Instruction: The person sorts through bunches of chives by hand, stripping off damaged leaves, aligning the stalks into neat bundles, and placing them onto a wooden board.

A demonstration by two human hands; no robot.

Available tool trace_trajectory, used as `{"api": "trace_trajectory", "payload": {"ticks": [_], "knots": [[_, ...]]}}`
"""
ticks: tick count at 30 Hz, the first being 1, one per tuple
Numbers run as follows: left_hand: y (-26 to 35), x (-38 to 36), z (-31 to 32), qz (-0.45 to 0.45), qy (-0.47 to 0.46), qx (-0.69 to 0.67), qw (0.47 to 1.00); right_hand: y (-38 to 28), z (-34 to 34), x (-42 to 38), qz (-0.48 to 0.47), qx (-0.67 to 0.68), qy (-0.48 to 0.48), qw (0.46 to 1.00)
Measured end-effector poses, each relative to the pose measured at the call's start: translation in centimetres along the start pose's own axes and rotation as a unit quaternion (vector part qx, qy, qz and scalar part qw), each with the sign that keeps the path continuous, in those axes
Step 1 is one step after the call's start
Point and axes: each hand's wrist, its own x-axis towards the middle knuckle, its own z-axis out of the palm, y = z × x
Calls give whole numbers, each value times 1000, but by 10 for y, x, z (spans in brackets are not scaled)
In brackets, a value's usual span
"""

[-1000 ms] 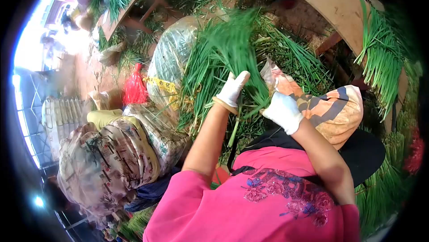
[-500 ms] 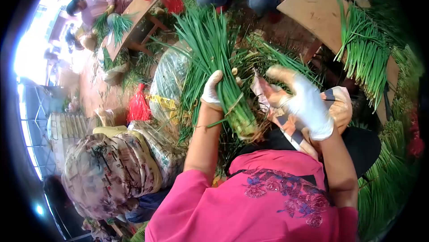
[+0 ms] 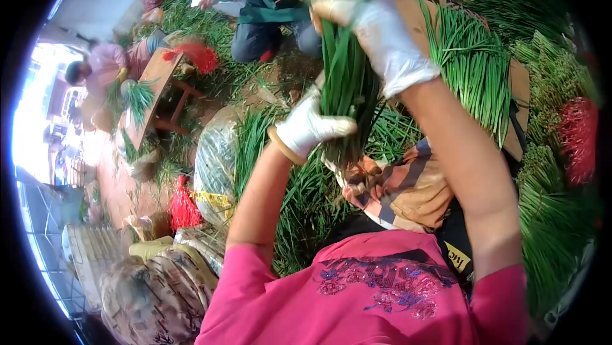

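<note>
A bunch of long, flat green leaves, like garlic chives (image 3: 341, 84), is held nearly upright in front of me. My left hand (image 3: 310, 122), in a white glove, wraps the lower part, its thumb lying across the front. Higher up, my right hand (image 3: 382, 36), also white-gloved, has its fingers curled around the leaves; it is slightly blurred. The top of the bunch runs out of the frame, and its lower end is dark and smeared. Beneath it, a checked cloth (image 3: 408, 182) covers my lap.
Tied green bundles (image 3: 472, 68) lie on a wooden board (image 3: 519, 93) to the right. Red strands (image 3: 579, 141) hang at the far right. To the left are a clear plastic sack (image 3: 217, 147), a red tassel (image 3: 185, 205) and a wooden bench (image 3: 148, 87). Other people sit farther back.
My left hand has raised the bunch away from my lap and tipped it upright. My right hand, empty before, has moved up and closed around the leaves. The view has shifted.
</note>
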Motion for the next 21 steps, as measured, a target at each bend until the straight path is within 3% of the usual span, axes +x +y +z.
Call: {"api": "trace_trajectory", "payload": {"ticks": [2, 3, 5, 6, 7, 8, 10, 11, 13, 14, 15, 16, 17, 18, 19, 20, 21], "knots": [[37, 43, -4, 149, -15, -17, 989, -55, -9, 21, -73, -112, -11, 991], [53, 67, -6, 219, -17, -1, 975, -62, -9, 38, -115, -92, 14, 989], [85, 107, -12, 277, -1, 95, 956, -77, -13, 61, -173, -73, 38, 981], [96, 122, -5, 271, 3, 60, 961, -85, -18, 67, -189, -73, 39, 979], [100, 148, -26, 246, 18, 138, 959, -90, -21, 77, -186, -99, 67, 975], [106, 170, -28, 249, -2, 129, 960, -95, -24, 87, -182, -125, 95, 971], [110, 195, -19, 234, -24, 68, 969, -84, -50, 106, -275, -108, -13, 955], [105, 209, -17, 239, -22, 99, 966, -77, -53, 118, -301, -115, -36, 946], [93, 234, -16, 246, -17, 160, 956, -62, -70, 116, -185, -208, 37, 960], [99, 232, -9, 131, 21, 213, 968, -56, -71, 116, -104, -292, 98, 946], [68, 266, -22, 171, 30, 191, 966, -46, -77, 121, -102, -307, 91, 942], [65, 277, -17, 160, 67, 352, 920, -42, -79, 121, -101, -321, 83, 938], [62, 281, -18, 155, 62, 354, 920, -37, -74, 125, -110, -319, 113, 935], [60, 284, -18, 150, 57, 356, 921, -41, -87, 117, -52, -280, 72, 956], [60, 278, -16, 151, 11, 199, 968, -26, -86, 132, -102, -164, 63, 979], [67, 259, 0, 198, 15, 254, 947, -16, -81, 135, -105, -76, 103, 986], [33, 308, -51, 274, -36, 242, 930, -11, -76, 136, -107, 14, 144, 984]]}}
